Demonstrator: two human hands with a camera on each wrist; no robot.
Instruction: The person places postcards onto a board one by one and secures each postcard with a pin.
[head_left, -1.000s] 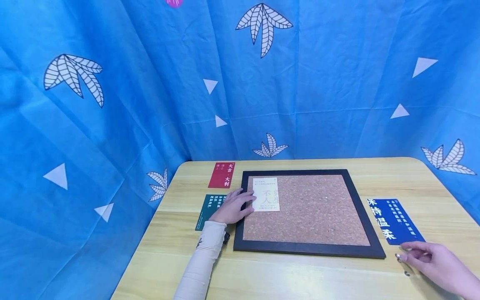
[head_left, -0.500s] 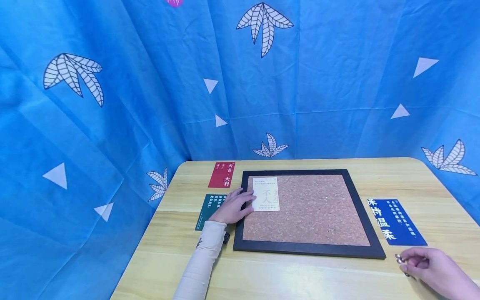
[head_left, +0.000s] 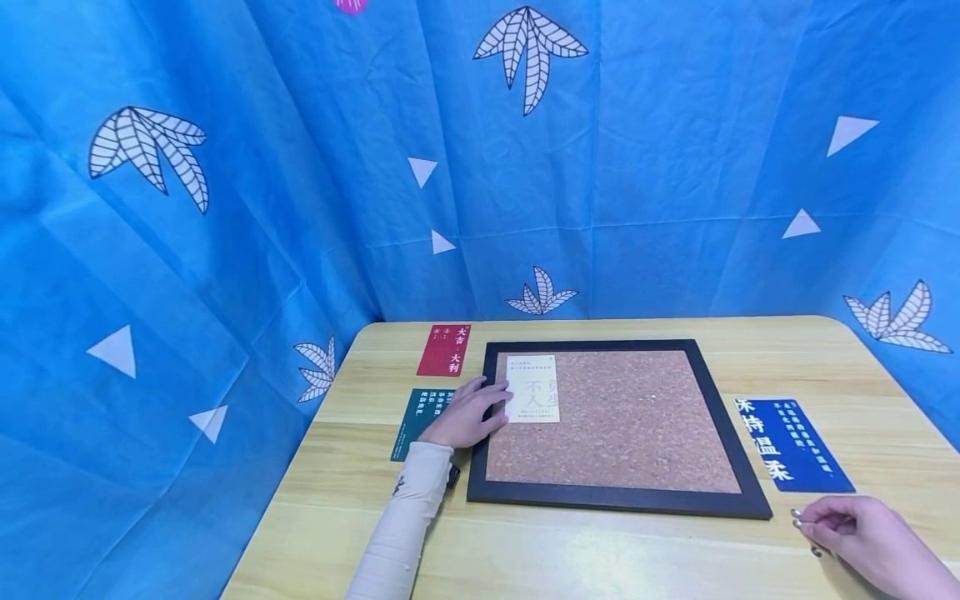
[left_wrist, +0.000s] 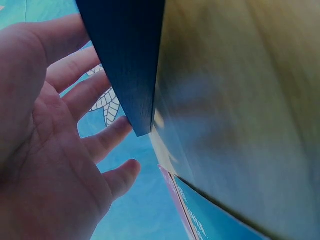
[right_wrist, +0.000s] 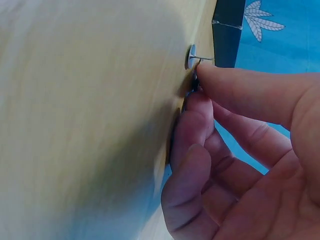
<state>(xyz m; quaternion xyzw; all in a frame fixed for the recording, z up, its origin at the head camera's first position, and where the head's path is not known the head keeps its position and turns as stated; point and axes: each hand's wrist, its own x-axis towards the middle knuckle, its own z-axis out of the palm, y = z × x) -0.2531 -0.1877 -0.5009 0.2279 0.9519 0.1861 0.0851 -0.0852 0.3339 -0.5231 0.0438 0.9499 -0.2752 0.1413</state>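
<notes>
My left hand [head_left: 463,417] lies over the left edge of the black-framed cork board [head_left: 630,417], fingers spread, fingertips at the left side of a cream card [head_left: 532,408] on the cork. The left wrist view shows the palm of that hand [left_wrist: 60,145] beside the dark frame [left_wrist: 127,55]. At the table's right front, my right hand [head_left: 870,533] pinches among small metal thumbtacks [head_left: 816,551]. In the right wrist view a tack [right_wrist: 191,56] rests with its pin outward just beyond the thumb of the right hand [right_wrist: 240,150]; a dark tack is partly hidden between thumb and finger.
A red card [head_left: 444,351] and a green card [head_left: 412,425] lie left of the board, the green one partly under the left hand. Right of the board is a blue card [head_left: 802,446]. A blue patterned curtain [head_left: 637,167] hangs behind the wooden table [head_left: 322,517].
My right hand has drawn back off the lower edge of the blue card, down to the thumbtacks, and its fingertips have closed together there. The left hand has kept its place.
</notes>
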